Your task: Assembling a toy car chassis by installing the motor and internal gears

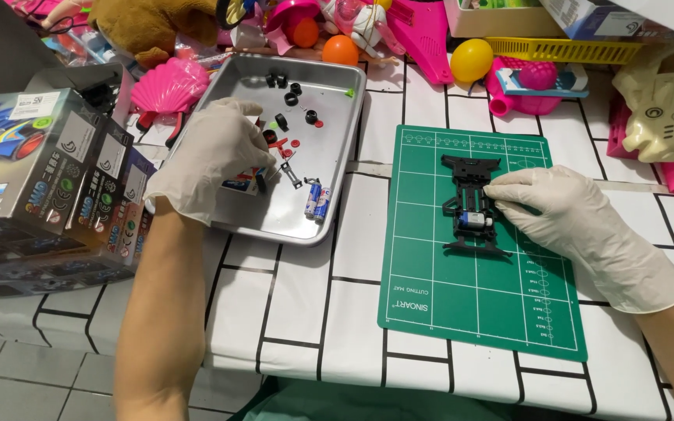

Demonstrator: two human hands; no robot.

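A black toy car chassis (pixel 470 204) with a small silver motor lies on a green cutting mat (pixel 470 304). My right hand (pixel 567 214), in a white glove, rests on the chassis's right side and holds it down. My left hand (pixel 216 152), also gloved, reaches into a metal tray (pixel 337 117) with its fingers curled over small parts near the tray's left side; what it grips is hidden. The tray holds small black wheels (pixel 291 99), red bits (pixel 284 146) and two batteries (pixel 317 200).
Toy car boxes (pixel 40 187) stand at the left. Along the back lie a pink shell toy (pixel 169 84), orange and yellow balls (pixel 471 60), a yellow basket (pixel 563 48), a plush toy (pixel 150 27) and a cream plastic figure (pixel 665 109). The table edge runs along the bottom.
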